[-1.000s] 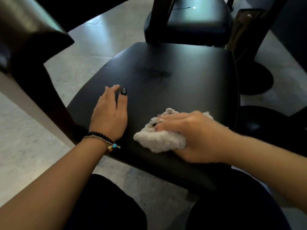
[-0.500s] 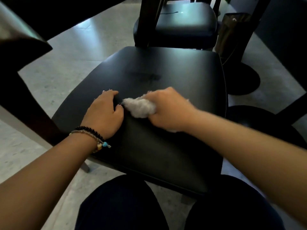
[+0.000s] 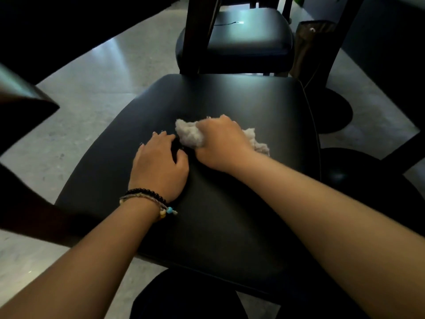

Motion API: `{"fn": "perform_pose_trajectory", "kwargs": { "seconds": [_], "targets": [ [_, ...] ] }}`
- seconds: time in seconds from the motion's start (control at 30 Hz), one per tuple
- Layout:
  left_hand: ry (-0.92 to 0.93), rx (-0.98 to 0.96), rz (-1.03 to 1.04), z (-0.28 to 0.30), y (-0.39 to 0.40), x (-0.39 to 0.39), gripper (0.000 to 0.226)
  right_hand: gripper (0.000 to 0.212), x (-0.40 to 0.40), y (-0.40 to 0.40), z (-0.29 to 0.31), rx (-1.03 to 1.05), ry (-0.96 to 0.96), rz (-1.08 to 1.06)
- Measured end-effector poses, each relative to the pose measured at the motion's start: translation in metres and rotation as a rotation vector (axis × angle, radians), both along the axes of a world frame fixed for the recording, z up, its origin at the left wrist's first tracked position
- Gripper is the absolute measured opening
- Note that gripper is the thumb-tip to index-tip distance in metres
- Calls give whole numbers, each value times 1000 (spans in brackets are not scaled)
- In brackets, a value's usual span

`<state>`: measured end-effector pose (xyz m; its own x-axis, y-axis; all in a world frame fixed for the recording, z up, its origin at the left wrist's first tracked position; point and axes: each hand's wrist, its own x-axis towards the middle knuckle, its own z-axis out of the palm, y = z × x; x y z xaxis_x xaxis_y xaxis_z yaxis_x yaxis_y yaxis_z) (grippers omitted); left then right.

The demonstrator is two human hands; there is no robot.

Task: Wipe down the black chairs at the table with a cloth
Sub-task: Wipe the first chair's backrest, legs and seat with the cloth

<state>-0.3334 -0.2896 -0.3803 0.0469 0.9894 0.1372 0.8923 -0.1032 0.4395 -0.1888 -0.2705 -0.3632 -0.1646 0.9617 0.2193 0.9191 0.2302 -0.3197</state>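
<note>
**Two hands on a black chair seat, one holding a cloth**

A wide, square-shaped black padded chair seat [image 3: 230, 203] fills the middle of the view, seen from above by the person leaning over it. All positions here are given relative to this seat.

The right hand [image 3: 218, 143] rests near the centre of the seat, its fingers curled around a crumpled, fluffy off-white cloth [image 3: 188, 134]. The cloth is pressed against the seat surface; part of it bulges out past the fingers toward the left, and another part shows behind the hand toward the right.

The left hand [image 3: 158, 166] lies palm down on the seat just to the left of the cloth, fingers relaxed and slightly bent, holding nothing. Its fingertips sit very close to the cloth; whether they touch it cannot be told. The nails look dark. A stack of beaded bracelets [image 3: 147, 199], black beads with one blue bead and pale cord, circles the left wrist.

Beyond the far edge of the seat stands a second black padded chair [image 3: 248, 38], with a dark wooden leg [image 3: 195, 35] in front of it. A pale grey stone floor [image 3: 92, 100] shows to the seat's left. To the seat's right sits a round black pedestal base [image 3: 333, 111].
</note>
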Motion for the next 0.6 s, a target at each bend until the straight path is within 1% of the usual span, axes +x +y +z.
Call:
{"fn": "perform_pose_trajectory", "kwargs": {
  "seconds": [0.07,0.1,0.13,0.2,0.27,0.3,0.33,0.37,0.4,0.47,0.5,0.57,0.6],
  "targets": [
    [1,-5,-5,0,-1,0,50,24,19,3,7,-24,-41,64],
    [1,-5,-6,0,0,-1,50,29,34,10,11,-44,-88,49],
    [-3,-5,-4,0,0,-2,50,30,52,20,14,-48,-137,-9],
    [-21,4,2,0,0,-2,50,24,94,40,19,-13,-169,-232],
    [-38,21,10,1,1,0,50,25,124,54,20,17,-86,-483],
    [-38,30,13,1,2,0,49,29,126,62,18,18,-19,-565],
    [-36,38,17,1,2,0,49,32,116,69,17,25,34,-600],
    [-34,43,21,1,2,0,49,33,96,73,15,34,72,-583],
    [-32,45,24,1,2,-1,49,33,72,73,13,33,103,-523],
    [-24,45,29,0,0,-2,48,28,23,64,6,15,121,-288],
    [-19,46,31,-1,-1,-2,48,23,4,52,4,0,96,-154],
    [-7,44,29,0,-2,-1,48,12,-6,34,1,-23,41,23],
    [-1,40,26,0,-1,-2,48,12,4,33,2,-24,37,58]
  ]
}}
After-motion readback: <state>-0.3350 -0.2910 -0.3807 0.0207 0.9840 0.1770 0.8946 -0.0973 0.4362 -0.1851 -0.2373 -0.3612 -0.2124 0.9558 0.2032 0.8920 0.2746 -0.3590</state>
